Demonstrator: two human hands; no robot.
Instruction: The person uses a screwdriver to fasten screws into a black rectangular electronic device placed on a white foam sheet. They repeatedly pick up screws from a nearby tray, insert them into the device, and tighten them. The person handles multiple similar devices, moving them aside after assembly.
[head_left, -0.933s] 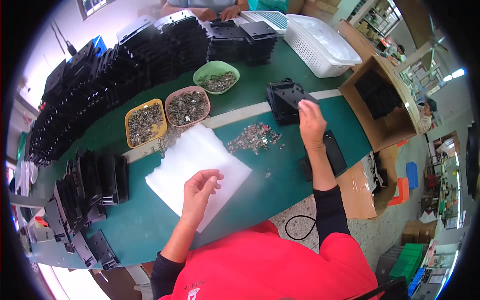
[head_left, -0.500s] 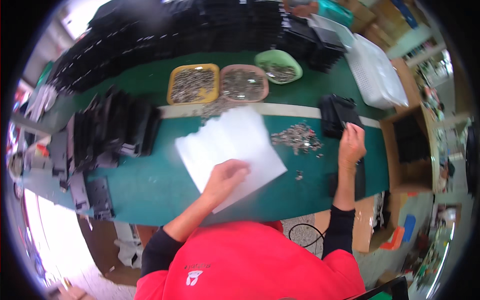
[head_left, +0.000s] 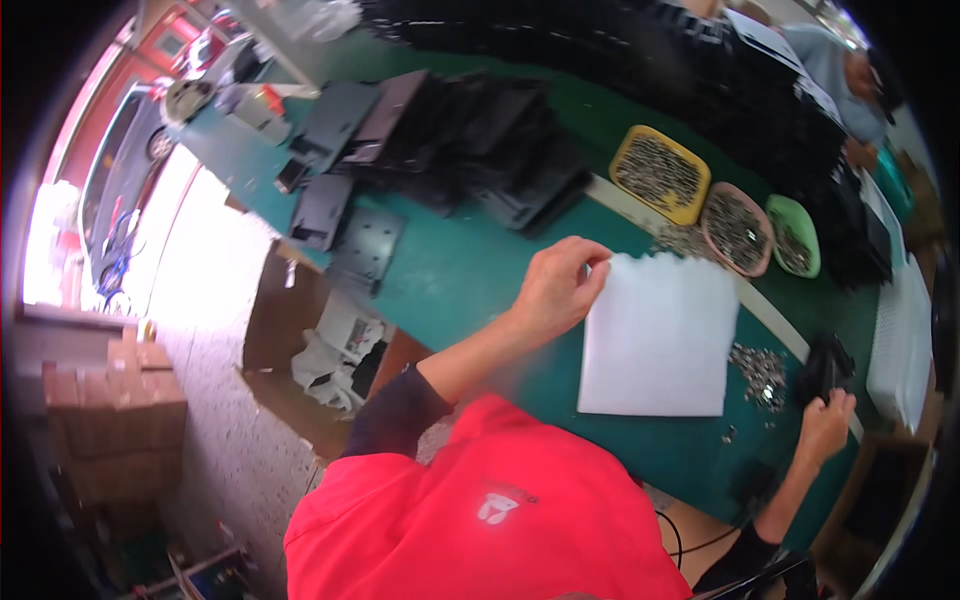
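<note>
One white sheet (head_left: 660,345) flat on the green table (head_left: 465,285) — left hand (head_left: 562,285) curled at its upper-left corner, can't tell if pinching; right hand (head_left: 826,428) at the black part (head_left: 826,362) near the metal bits (head_left: 762,378) — grip unclear.

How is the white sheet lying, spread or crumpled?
Spread: the white sheet lies flat on the green table, near edge straight, far edge ragged, the left hand at its far-left corner.

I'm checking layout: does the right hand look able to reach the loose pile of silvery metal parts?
Probably yes: only green tabletop shows between the right hand and the loose pile.
</note>
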